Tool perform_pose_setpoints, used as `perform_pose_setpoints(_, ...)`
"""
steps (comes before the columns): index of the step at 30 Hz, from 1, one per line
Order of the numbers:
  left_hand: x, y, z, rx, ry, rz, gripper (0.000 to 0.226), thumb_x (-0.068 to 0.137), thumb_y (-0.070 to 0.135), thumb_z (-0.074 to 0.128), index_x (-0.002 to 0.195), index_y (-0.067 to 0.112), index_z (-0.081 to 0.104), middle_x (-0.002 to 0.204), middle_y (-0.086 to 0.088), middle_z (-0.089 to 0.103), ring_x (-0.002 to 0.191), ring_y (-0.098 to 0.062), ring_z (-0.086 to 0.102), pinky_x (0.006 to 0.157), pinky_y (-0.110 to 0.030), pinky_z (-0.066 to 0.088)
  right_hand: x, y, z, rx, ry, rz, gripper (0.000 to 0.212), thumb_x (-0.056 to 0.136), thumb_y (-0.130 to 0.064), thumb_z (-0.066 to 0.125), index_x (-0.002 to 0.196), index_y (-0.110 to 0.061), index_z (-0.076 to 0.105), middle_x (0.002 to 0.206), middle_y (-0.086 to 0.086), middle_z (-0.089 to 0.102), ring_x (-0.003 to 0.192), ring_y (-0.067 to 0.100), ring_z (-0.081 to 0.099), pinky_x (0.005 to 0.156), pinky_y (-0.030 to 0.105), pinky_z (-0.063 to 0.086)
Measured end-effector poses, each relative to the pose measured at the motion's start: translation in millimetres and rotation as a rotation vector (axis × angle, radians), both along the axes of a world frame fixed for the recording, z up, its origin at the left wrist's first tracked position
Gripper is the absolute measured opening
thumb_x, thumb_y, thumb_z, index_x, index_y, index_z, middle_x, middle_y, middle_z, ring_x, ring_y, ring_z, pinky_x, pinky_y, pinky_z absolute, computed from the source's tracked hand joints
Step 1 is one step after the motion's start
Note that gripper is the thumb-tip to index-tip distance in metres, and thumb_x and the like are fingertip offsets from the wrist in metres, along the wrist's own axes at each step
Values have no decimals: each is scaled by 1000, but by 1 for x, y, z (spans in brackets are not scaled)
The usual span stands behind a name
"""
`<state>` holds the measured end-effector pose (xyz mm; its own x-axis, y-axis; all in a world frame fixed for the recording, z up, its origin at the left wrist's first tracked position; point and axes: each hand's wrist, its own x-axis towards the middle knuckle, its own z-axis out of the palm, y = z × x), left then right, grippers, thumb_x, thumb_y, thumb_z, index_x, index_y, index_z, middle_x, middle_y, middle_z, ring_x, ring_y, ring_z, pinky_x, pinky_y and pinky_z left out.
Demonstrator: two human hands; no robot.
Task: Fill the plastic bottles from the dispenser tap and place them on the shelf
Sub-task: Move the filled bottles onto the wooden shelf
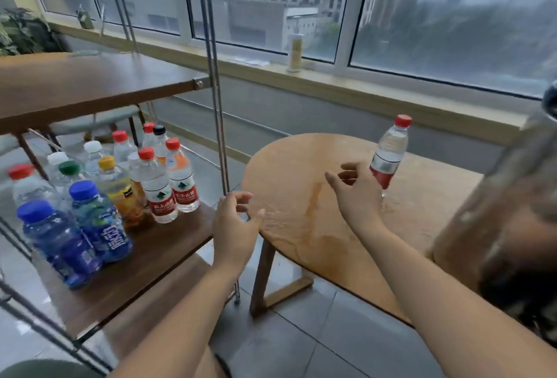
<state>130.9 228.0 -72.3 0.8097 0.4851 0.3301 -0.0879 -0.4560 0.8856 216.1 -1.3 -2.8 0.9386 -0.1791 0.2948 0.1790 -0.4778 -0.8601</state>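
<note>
While the left hand (233,228) hovers empty, half-curled, the right hand (357,193) is open beside the bottle (389,148).

The red-capped clear bottle (388,154) wears a red-and-white label; two bottles (78,236) on the brown shelf (150,257) are blue.

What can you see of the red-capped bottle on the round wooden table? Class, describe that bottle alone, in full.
The red-capped bottle is clear plastic with a red screw cap, a ribbed shoulder and a label that is pale above and red below. It stands capped on the wet round wooden table, toward its far side, leaning a little in this wide-angle view. The right hand, fingers open, is at its lower part; whether it touches the bottle is unclear. The fill level is hard to read.
</note>
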Motion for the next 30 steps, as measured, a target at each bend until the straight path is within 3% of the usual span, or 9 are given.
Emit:
perform_pose_setpoints(4,11,-21,-8,6,10,-80,32,91,23,86,113,32,64,113,12,65,100,-1,64,84,-20,50,20,-45,-7,76,-7,-208,33,92,-35,83,117,-21,66,105,-3,72,99,16,67,86,31,48)
perform_pose_setpoints(9,13,-28,-22,-37,51,-173,31,93,22,86,115,31,66,111,13,69,95,-1,67,78,-16,56,52,-75,-15,111,53,-385,65,84,-34,90,134,-18,53,132,3,56,116,24,60,98,38,49)
perform_pose_setpoints(11,13,-23,-23,-33,44,-187,32,93,19,85,115,32,66,111,13,68,96,0,67,75,-9,53,66,-79,-18,91,85,-372,79,83,-35,91,147,-18,47,142,5,54,126,25,57,107,42,49)
perform_pose_setpoints(13,12,-16,-22,-31,39,-183,33,94,18,84,114,34,65,112,13,69,96,-1,68,74,-6,49,78,-82,-20,81,106,-337,84,82,-35,93,149,-18,46,144,6,57,128,26,59,105,39,47)
perform_pose_setpoints(16,11,-10,-21,-35,40,-177,34,94,20,84,113,39,63,113,13,68,98,-2,68,72,-8,48,91,-85,-25,57,128,-278,73,82,-33,93,140,-21,51,132,2,66,120,28,65,97,36,48)
perform_pose_setpoints(25,5,-8,-15,-117,32,-196,34,94,25,85,117,38,64,112,15,70,102,-5,69,78,-22,52,67,-59,-26,87,60,-209,55,83,-40,92,122,-31,55,114,-6,68,106,23,68,99,48,59)
perform_pose_setpoints(30,-4,-7,-1,-182,22,-226,35,94,34,84,121,38,63,115,15,72,106,-1,68,80,-14,54,29,-2,-15,91,28,27,60,84,-44,91,130,-35,54,119,-13,66,105,12,68,91,33,58)
